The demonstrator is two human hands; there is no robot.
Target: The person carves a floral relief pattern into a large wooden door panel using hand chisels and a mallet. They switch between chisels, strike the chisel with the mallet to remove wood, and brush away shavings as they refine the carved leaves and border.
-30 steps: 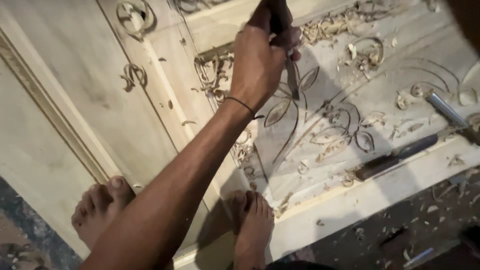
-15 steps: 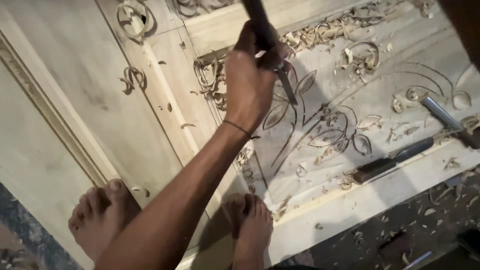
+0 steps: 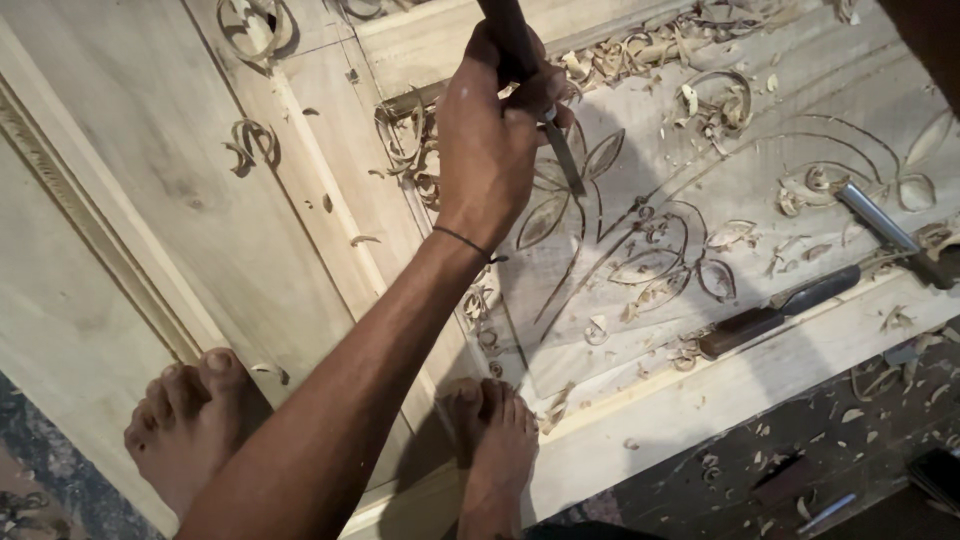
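Note:
My left hand (image 3: pixel 490 150) is shut on a chisel with a dark handle (image 3: pixel 505 30). Its steel blade (image 3: pixel 565 160) points down onto a carved leaf in the pale wooden panel (image 3: pixel 700 180). The panel carries cut flower and vine lines. A thin dark band circles my left wrist. My right hand is out of view; only a dark shape shows at the top right edge (image 3: pixel 930 50).
A dark-handled chisel (image 3: pixel 775 310) and a metal gouge (image 3: pixel 880 225) lie on the panel's right side. Curled wood shavings (image 3: pixel 640 50) are scattered over the carving. My bare feet (image 3: pixel 185 420) (image 3: pixel 495 440) stand on the wood. Dark floor (image 3: pixel 800 470) lies at lower right.
My left hand has shifted a little to the left and the chisel handle leans more to the left. The blade tip stays on the same carved leaf.

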